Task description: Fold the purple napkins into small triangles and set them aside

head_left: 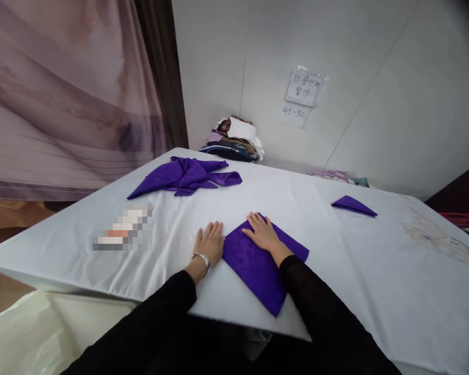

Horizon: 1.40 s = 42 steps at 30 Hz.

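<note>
A purple cloth napkin (254, 260), folded into a flat four-sided shape, lies on the white-covered table (316, 234) right in front of me. My right hand (262, 232) rests palm down on its upper part, fingers stretched out. Just left of the napkin, my left hand (211, 242) lies flat on the tablecloth, its fingertips at or close to the napkin's left corner. Neither hand grips anything. Farther right sits a small purple napkin folded into a narrow triangle (354, 205). A loose heap of purple napkins (185, 176) lies at the back left.
A blurred-out flat object (123, 229) lies on the left of the table. Folded clothes (236, 138) are stacked behind the far edge, against the wall. Handwritten paper signs (303, 96) hang there. A pinkish curtain (70, 94) hangs at left. The table's near edge is close to my body.
</note>
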Each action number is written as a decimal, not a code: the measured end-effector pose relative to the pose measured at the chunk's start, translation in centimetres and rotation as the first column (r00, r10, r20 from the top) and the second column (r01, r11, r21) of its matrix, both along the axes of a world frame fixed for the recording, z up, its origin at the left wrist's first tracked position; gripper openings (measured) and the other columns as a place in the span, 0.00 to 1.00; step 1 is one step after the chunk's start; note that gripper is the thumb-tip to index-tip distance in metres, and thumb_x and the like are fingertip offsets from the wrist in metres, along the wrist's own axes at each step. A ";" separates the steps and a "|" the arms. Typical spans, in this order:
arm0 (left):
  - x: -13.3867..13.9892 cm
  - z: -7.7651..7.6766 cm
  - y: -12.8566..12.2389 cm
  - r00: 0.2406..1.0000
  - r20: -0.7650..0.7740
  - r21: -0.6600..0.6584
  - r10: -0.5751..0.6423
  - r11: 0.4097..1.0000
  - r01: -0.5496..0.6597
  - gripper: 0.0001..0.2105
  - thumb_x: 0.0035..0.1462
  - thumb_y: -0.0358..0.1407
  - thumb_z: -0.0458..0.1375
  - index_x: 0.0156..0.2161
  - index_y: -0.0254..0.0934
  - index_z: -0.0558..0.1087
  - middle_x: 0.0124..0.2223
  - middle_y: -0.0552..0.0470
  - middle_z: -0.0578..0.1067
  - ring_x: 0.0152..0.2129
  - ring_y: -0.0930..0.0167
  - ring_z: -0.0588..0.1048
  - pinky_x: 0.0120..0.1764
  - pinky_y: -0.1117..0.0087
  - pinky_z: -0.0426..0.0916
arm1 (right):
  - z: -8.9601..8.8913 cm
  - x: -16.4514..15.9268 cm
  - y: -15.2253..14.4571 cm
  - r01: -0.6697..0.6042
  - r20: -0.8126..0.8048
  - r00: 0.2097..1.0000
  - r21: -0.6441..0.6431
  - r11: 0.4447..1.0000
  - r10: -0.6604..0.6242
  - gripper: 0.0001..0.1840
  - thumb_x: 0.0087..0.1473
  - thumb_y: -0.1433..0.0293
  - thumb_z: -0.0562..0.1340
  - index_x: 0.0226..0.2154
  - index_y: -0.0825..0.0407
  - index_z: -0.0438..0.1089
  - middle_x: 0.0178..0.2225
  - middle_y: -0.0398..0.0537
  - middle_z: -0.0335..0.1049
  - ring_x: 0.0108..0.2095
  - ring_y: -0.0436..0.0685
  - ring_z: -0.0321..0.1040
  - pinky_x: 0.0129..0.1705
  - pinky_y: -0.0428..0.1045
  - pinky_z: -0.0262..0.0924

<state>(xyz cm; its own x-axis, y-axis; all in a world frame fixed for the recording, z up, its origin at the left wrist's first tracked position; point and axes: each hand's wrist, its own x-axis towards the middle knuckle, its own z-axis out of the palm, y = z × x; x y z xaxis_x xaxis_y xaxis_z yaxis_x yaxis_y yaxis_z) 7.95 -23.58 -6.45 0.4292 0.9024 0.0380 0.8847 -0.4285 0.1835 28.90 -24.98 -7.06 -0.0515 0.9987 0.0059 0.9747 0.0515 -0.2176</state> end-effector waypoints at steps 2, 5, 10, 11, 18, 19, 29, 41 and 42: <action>-1.3 -0.1 -0.4 1.000 -0.001 0.001 0.001 1.000 -0.001 0.24 0.62 0.37 0.40 0.62 0.34 0.53 0.63 0.46 0.55 0.61 0.64 0.49 0.60 0.52 0.45 | 0.0 0.1 0.0 -0.007 -0.007 1.000 0.004 1.000 0.007 0.37 0.58 0.47 0.40 0.62 0.49 0.45 0.65 0.47 0.39 0.64 0.57 0.31 0.62 0.59 0.27; -3.1 -0.5 -1.0 0.999 0.022 0.028 -0.025 0.999 0.024 0.23 0.62 0.38 0.42 0.61 0.37 0.56 0.63 0.47 0.56 0.61 0.65 0.51 0.60 0.53 0.46 | 0.0 0.2 -0.1 -0.018 -0.022 1.000 0.017 1.000 0.018 0.36 0.58 0.47 0.40 0.62 0.48 0.46 0.65 0.47 0.40 0.64 0.58 0.32 0.62 0.60 0.27; -4.2 -0.6 -2.1 0.977 0.104 0.115 -0.187 0.978 0.175 0.23 0.57 0.32 0.46 0.59 0.40 0.59 0.62 0.48 0.59 0.60 0.66 0.54 0.59 0.54 0.49 | 0.2 0.1 -0.1 -0.017 -0.028 0.999 0.026 1.000 0.018 0.36 0.58 0.48 0.41 0.62 0.48 0.46 0.64 0.47 0.41 0.64 0.58 0.33 0.62 0.60 0.28; -4.1 -0.4 -2.4 0.961 0.110 0.133 -0.254 0.962 0.239 0.24 0.56 0.30 0.46 0.58 0.40 0.60 0.62 0.48 0.59 0.60 0.66 0.54 0.59 0.54 0.48 | 0.3 0.0 -0.1 -0.014 -0.027 1.000 0.023 1.000 0.015 0.35 0.58 0.48 0.41 0.62 0.48 0.46 0.65 0.48 0.40 0.64 0.58 0.33 0.62 0.60 0.28; -2.7 -0.2 -3.3 0.870 0.081 0.141 -0.487 0.869 0.474 0.30 0.46 0.20 0.45 0.56 0.40 0.64 0.60 0.50 0.63 0.59 0.68 0.56 0.60 0.53 0.43 | 0.5 2.2 -2.2 0.117 -0.050 0.992 0.031 0.993 -0.115 0.34 0.59 0.52 0.43 0.63 0.50 0.41 0.65 0.52 0.36 0.64 0.57 0.34 0.61 0.60 0.31; -2.7 -0.4 -3.2 0.869 0.084 0.127 -0.487 0.870 0.476 0.30 0.46 0.20 0.45 0.56 0.40 0.64 0.59 0.50 0.64 0.58 0.68 0.57 0.60 0.53 0.44 | 0.4 3.0 -3.0 0.135 -0.049 0.990 0.023 0.991 -0.134 0.34 0.59 0.52 0.43 0.63 0.50 0.42 0.65 0.52 0.38 0.64 0.57 0.35 0.61 0.60 0.31; -1.7 0.2 -4.7 0.732 0.224 0.092 -0.643 0.762 0.641 0.23 0.53 0.28 0.49 0.55 0.43 0.65 0.57 0.51 0.67 0.56 0.68 0.61 0.60 0.54 0.44 | -0.8 8.4 -11.7 0.228 -0.059 0.973 0.101 0.968 -0.223 0.29 0.60 0.56 0.47 0.61 0.49 0.50 0.61 0.50 0.51 0.62 0.57 0.45 0.61 0.57 0.39; 2.5 -1.3 -5.2 0.634 0.147 0.082 -0.759 0.648 0.757 0.22 0.54 0.28 0.49 0.55 0.43 0.65 0.57 0.53 0.66 0.56 0.69 0.61 0.59 0.59 0.48 | -0.8 8.3 -12.1 0.229 -0.060 0.973 0.137 0.964 -0.223 0.28 0.60 0.57 0.47 0.59 0.52 0.55 0.60 0.51 0.53 0.61 0.58 0.47 0.60 0.57 0.42; 2.7 -1.6 -5.0 0.640 0.137 0.084 -0.756 0.652 0.753 0.22 0.54 0.28 0.48 0.54 0.43 0.66 0.57 0.54 0.67 0.57 0.69 0.61 0.59 0.59 0.50 | -0.8 8.3 -12.1 0.236 -0.065 0.971 0.137 0.962 -0.229 0.28 0.60 0.57 0.47 0.58 0.52 0.56 0.60 0.51 0.53 0.61 0.58 0.47 0.60 0.57 0.42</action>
<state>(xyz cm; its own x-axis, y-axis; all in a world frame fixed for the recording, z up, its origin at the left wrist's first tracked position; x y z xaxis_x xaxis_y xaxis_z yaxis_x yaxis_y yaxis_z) 10.61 -28.56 -8.00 0.9485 0.2660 0.1719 0.2152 -0.9396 0.2663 37.16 -37.10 -7.83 0.1859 0.9717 0.1456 0.9519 -0.1414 -0.2718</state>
